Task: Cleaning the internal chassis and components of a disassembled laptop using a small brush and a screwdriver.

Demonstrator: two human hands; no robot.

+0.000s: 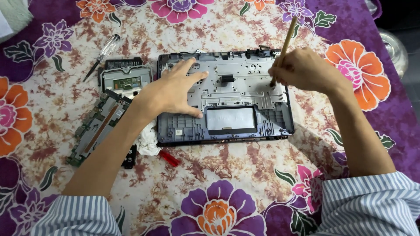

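An opened laptop shell lies inside-up on a flowered cloth, its metal plate and blank touchpad back showing. My left hand rests flat on the shell's left part, fingers spread, holding it down. My right hand is closed around a thin wooden-handled brush, whose lower end touches the shell's right side near the upper corner. The brush tip is hidden behind my fingers.
Left of the shell lie a long green circuit board, a grey square part and a clear-handled screwdriver. A white crumpled cloth, a red-handled tool and a small black piece sit by the shell's near-left corner.
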